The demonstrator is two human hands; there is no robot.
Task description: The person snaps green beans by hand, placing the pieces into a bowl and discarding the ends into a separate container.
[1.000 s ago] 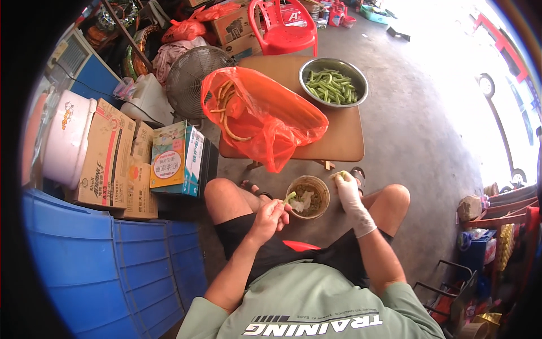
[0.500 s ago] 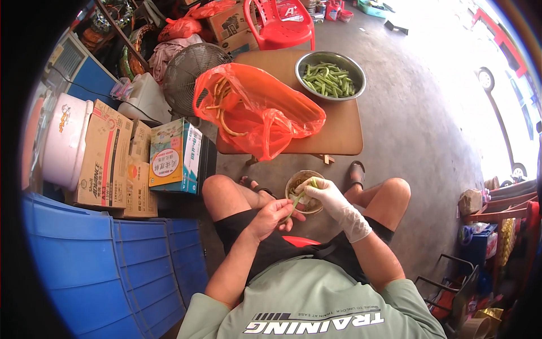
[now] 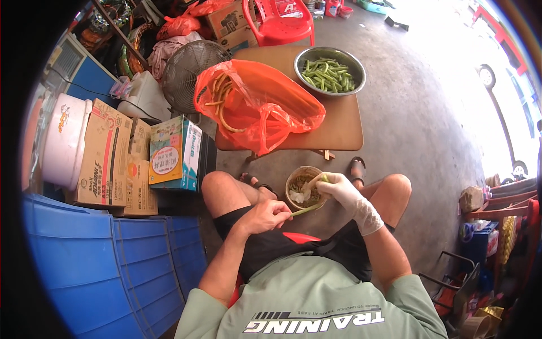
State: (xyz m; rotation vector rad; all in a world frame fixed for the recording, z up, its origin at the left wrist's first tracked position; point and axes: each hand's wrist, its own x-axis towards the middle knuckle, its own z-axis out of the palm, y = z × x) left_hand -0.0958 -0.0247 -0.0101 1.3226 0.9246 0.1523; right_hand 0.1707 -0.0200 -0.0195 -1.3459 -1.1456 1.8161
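Note:
My bare left hand point(image 3: 267, 217) pinches one end of a green bean point(image 3: 306, 211), which points right, over my lap and past the near edge of a small bucket point(image 3: 292, 200). On my right hand point(image 3: 340, 195) is a white glove; its fingers are closed on a green bean piece that shows at the fingertips, beside the bucket's right rim. Whether the two pieces are joined I cannot see. Scraps and a crumpled white thing lie in the bucket, between my feet. Ahead, a metal bowl point(image 3: 358, 61) of bean pieces point(image 3: 328, 75) stands on a brown table point(image 3: 344, 127).
A red plastic bag point(image 3: 282, 107) with long yellowish-brown pods in it covers much of the table. Left of me stand blue bins point(image 3: 73, 254), cardboard boxes point(image 3: 104, 155) and a fan point(image 3: 189, 73). Beyond the table is a red chair point(image 3: 282, 28). A folded black-framed chair point(image 3: 451, 282) is at right.
My hands have moved apart, the right one slightly rightward. The bean in my left hand has swung from steeply slanted to nearly level, and more of the bucket shows.

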